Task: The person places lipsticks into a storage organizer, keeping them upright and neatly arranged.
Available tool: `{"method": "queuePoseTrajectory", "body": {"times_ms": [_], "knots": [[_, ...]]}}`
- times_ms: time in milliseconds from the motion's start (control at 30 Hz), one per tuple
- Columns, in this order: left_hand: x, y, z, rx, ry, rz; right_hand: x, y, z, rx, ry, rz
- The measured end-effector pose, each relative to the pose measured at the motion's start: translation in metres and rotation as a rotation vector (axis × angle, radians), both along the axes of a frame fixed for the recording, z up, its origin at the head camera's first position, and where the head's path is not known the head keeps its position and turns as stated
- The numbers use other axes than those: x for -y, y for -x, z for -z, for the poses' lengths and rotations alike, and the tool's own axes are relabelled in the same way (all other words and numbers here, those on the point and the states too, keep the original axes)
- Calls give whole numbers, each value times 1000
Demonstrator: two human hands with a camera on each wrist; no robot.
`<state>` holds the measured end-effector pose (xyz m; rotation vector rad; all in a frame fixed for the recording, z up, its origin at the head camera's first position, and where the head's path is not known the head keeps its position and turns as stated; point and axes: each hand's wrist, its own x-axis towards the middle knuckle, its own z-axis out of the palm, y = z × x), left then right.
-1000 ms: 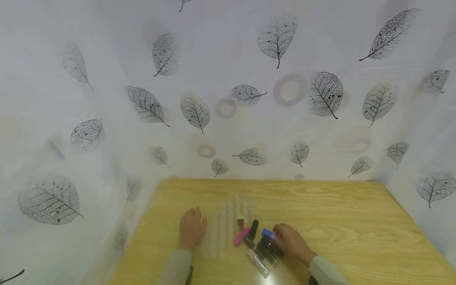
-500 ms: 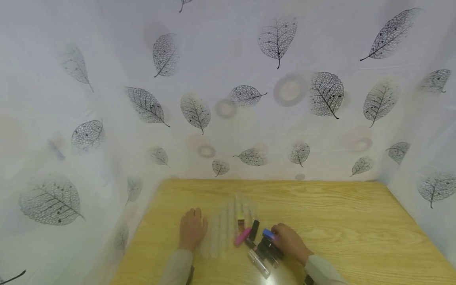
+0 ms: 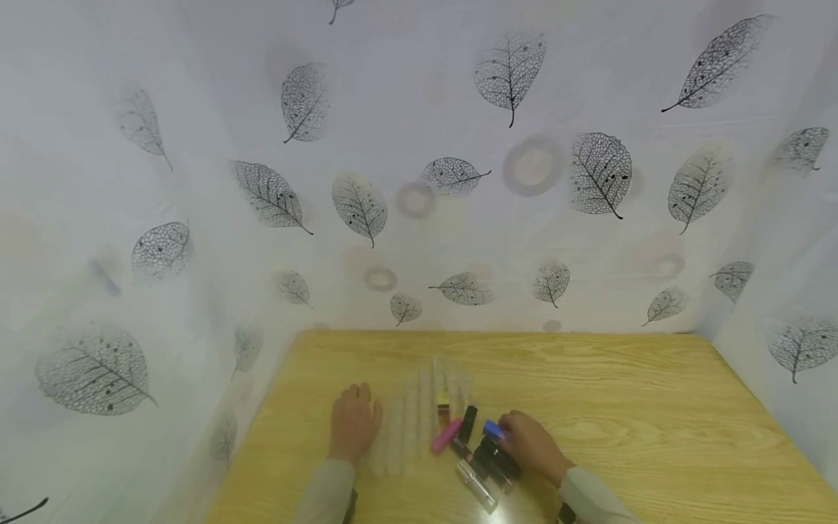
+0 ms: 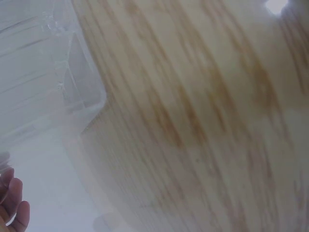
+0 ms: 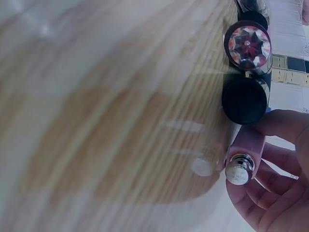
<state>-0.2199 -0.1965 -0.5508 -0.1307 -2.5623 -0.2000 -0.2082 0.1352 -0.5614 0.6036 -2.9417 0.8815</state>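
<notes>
I've got a clear slotted tray (image 3: 411,421); gold-topped tube (image 3: 444,410) in or over its right-hand slots, can't tell which. Left hand (image 3: 353,423) relaxed beside tray. Right hand (image 3: 534,447) pinches blue-and-pink tube (image 3: 493,429), right of tray, by black tubes (image 3: 499,457).

Head view was softly lit; glare marked the wood-grain tabletop (image 3: 628,407) at lower edge. Both wrist views were hazy, grain smeared; the left carried a bright reflection upper right.

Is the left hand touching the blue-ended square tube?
No, the right hand holds the blue-ended tube, apart from the left hand.
</notes>
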Motion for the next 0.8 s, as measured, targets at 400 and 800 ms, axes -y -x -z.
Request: {"method": "queuePoseTrajectory", "body": {"times_ms": [400, 800], "knots": [[-2, -4, -7, 62, -7, -13, -1, 4, -21, -63, 62, 33], [-3, -5, -8, 20, 3, -6, -1, -7, -64, -139, 337, -36]]}}
